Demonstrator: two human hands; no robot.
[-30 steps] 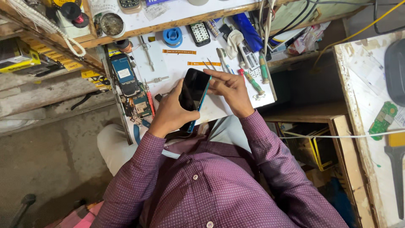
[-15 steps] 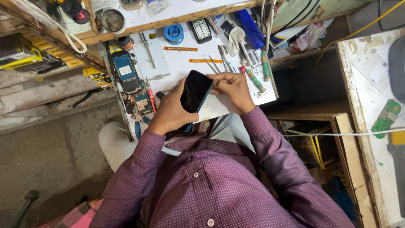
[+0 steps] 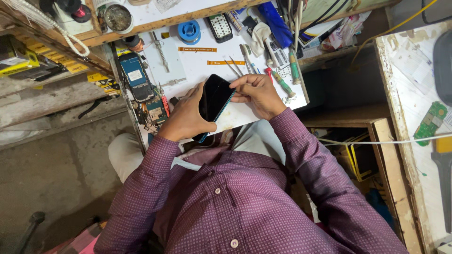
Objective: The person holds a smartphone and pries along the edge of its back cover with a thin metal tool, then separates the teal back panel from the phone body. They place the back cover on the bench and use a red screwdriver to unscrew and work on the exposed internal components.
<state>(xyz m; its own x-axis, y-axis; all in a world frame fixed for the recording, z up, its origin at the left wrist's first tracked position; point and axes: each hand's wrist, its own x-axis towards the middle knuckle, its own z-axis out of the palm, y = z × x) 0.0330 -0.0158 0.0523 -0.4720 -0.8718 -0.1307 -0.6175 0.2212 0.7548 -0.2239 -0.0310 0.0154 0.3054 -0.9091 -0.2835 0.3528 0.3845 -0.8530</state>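
A black smartphone (image 3: 214, 99) with a teal edge is tilted up over the white work board (image 3: 197, 61). My left hand (image 3: 186, 117) grips it from the left side and below. My right hand (image 3: 256, 94) pinches the phone's right edge near the top, fingertips pressed to the frame. Whether a small tool sits between those fingers cannot be made out. Both sleeves are purple with a dotted pattern.
On the board lie orange flex strips (image 3: 197, 49), tweezers (image 3: 233, 68), screwdrivers (image 3: 282, 82), a blue solder reel (image 3: 189, 32) and an opened blue phone (image 3: 135, 77). A green circuit board (image 3: 431, 120) rests on the table at right. A wooden shelf (image 3: 141, 23) runs above.
The phone and both hands have stayed together with only small shifts; my right fingers have slid slightly along the phone's right edge. The camera view has drifted a little.
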